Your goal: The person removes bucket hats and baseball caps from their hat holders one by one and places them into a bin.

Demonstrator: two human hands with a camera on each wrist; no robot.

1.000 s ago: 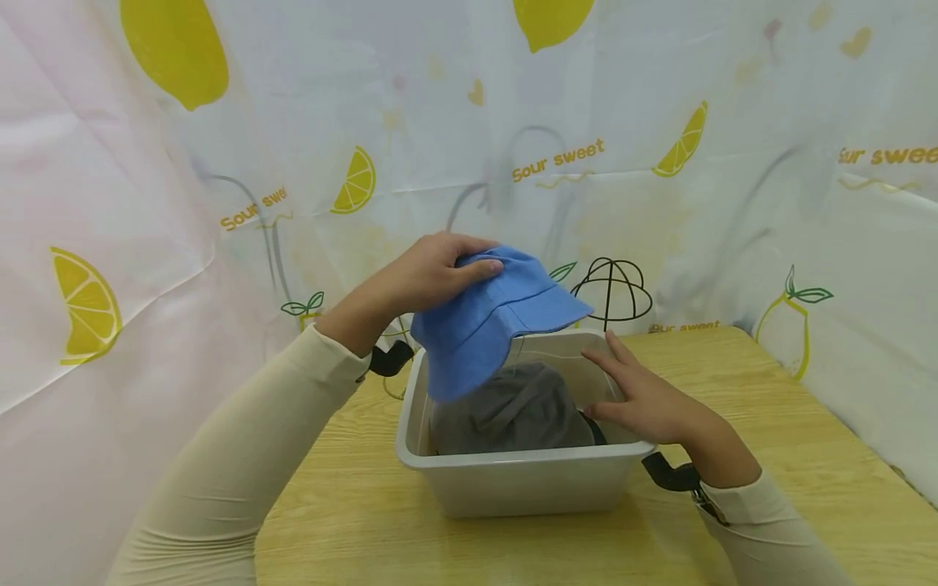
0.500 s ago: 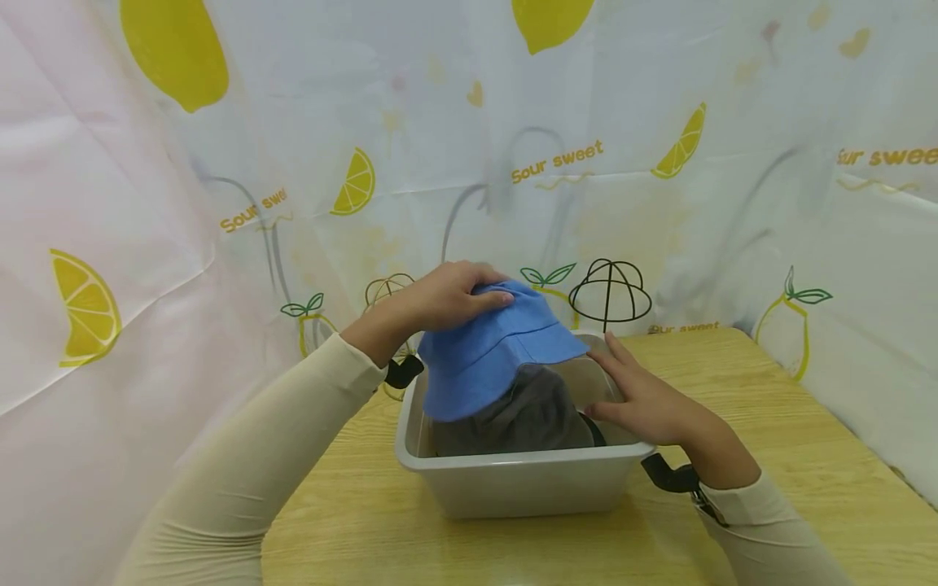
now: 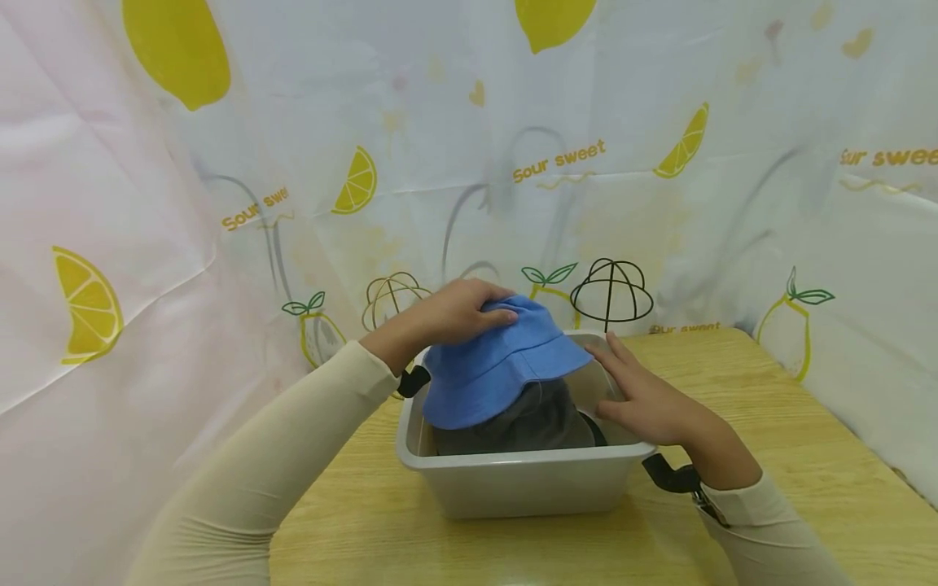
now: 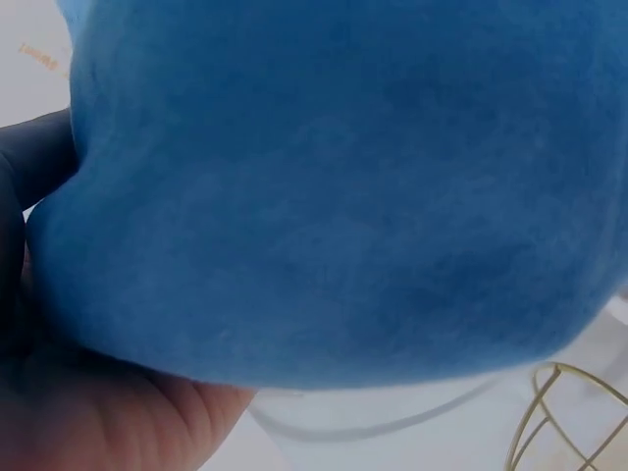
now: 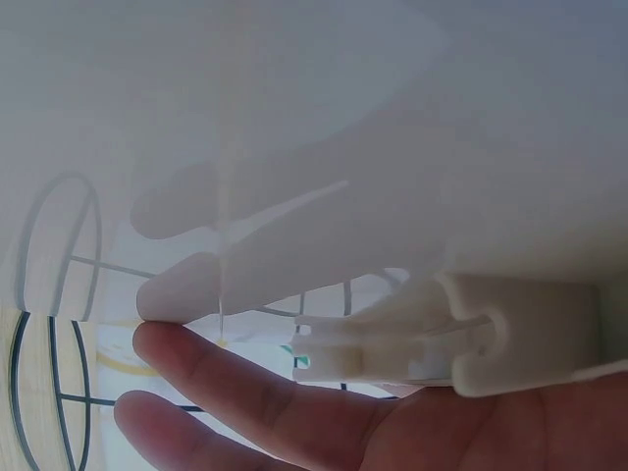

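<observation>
In the head view my left hand (image 3: 463, 312) grips the crown of a blue bucket hat (image 3: 506, 365), thumb on the near side. The hat is tilted over the left part of a light grey plastic bin (image 3: 535, 488), its brim overlapping a dark grey hat (image 3: 538, 419) inside. I cannot tell whether the two hats touch. Blue cloth (image 4: 343, 196) fills most of the left wrist view. My right hand (image 3: 652, 399) is at the bin's right rim, fingers extended and holding nothing. A pale glossy surface mirrors its fingers (image 5: 255, 392) in the right wrist view.
Behind the bin stand a black wire hat stand (image 3: 611, 293) and a gold wire stand (image 3: 392, 295), the latter partly hidden by my left arm. The wood-grain table (image 3: 740, 407) extends right and in front. A lemon-print curtain (image 3: 440, 98) encloses the back and sides.
My left hand has lowered the blue bucket hat and moved slightly right, so it covers more of the dark grey hat. The right hand has stayed almost still at the rim.
</observation>
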